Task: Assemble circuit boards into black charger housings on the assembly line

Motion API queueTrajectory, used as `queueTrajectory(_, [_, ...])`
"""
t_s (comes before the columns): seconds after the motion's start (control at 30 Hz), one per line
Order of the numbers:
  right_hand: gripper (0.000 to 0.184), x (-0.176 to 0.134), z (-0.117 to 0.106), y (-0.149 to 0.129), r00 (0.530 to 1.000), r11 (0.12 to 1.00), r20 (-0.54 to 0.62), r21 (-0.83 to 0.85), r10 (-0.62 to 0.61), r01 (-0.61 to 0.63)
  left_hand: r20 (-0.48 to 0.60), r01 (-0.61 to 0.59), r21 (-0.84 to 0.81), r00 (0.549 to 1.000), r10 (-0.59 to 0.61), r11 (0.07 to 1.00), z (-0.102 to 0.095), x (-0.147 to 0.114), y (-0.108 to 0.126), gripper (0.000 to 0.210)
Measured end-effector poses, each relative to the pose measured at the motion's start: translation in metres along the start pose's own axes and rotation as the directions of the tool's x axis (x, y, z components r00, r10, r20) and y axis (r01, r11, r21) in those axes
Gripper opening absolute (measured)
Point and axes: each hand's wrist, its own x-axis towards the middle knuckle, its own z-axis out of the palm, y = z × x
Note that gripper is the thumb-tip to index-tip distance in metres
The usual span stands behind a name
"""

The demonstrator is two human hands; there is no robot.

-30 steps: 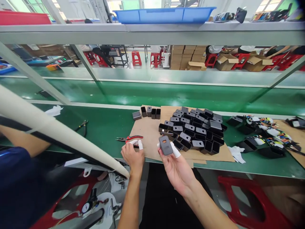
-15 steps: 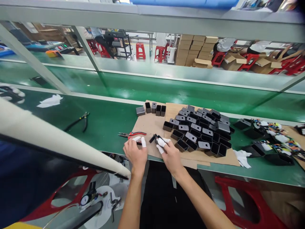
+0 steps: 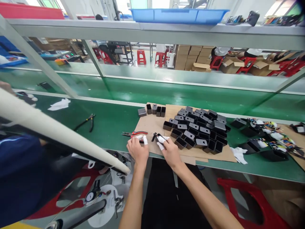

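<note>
My right hand (image 3: pixel 170 153), with white finger cots on, pinches a small black case (image 3: pixel 157 136) over the cardboard; its inside is too small to make out. Dark bits (image 3: pixel 153 137) show at its left end. To the left, my left hand (image 3: pixel 138 150), also wearing finger cots, has its fingers curled at the handles of red-handled pliers (image 3: pixel 139 132). The pliers' jaws point left, and the fingers hide part of the lower handle. Right of my hands, many black rectangular housings (image 3: pixel 195 126) stand packed together on the cardboard sheet (image 3: pixel 152 122).
Several housings (image 3: pixel 158 111) stand at the cardboard's back edge. Another pair of pliers (image 3: pixel 88 121) and a white cloth (image 3: pixel 59 104) lie left. Wired black units (image 3: pixel 269 136) sit at right. A pale slanted post (image 3: pixel 71 136) crosses at left, beside a person's dark sleeve (image 3: pixel 26 171).
The view has tilted upward, bringing more of the blue tray on the shelf into sight. Both hands stay nearly in place, with the right still on the black case.
</note>
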Motion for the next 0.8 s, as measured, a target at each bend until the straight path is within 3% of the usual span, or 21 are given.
queueTrajectory(0.17, [0.032,0.012,-0.018,-0.02,0.996,0.996,-0.084,0.091,0.028,-0.021,0.021,0.003,0.009,1.0,-0.003,1.0,0.001,-0.001,-0.002,0.026])
queueTrajectory(0.37, [0.022,-0.006,0.005,-0.002,0.992,0.981,0.027,0.148,0.126,-0.129,0.033,0.025,0.026,0.999,-0.026,0.999,0.003,-0.002,-0.004,0.029])
queueTrajectory(0.5, [0.022,-0.01,0.015,0.006,0.981,0.947,0.014,0.258,0.192,-0.189,0.024,0.013,0.021,1.0,-0.013,1.0,0.002,-0.002,-0.002,0.026])
queueTrajectory(0.63, [0.035,-0.003,0.006,-0.009,0.949,0.867,-0.051,0.424,0.311,-0.261,0.017,0.008,0.005,1.0,-0.008,1.0,0.001,-0.001,-0.002,0.024])
queueTrajectory(0.7, [0.037,0.0,-0.007,-0.025,0.891,0.718,-0.039,0.608,0.452,-0.338,0.019,0.008,-0.008,1.0,-0.007,1.0,0.002,-0.001,-0.002,0.023])
queueTrajectory(0.8, [0.034,0.002,-0.033,-0.055,0.757,0.25,0.155,0.886,0.635,-0.391,0.019,0.014,-0.023,1.0,-0.013,1.0,0.003,-0.001,-0.002,0.024])
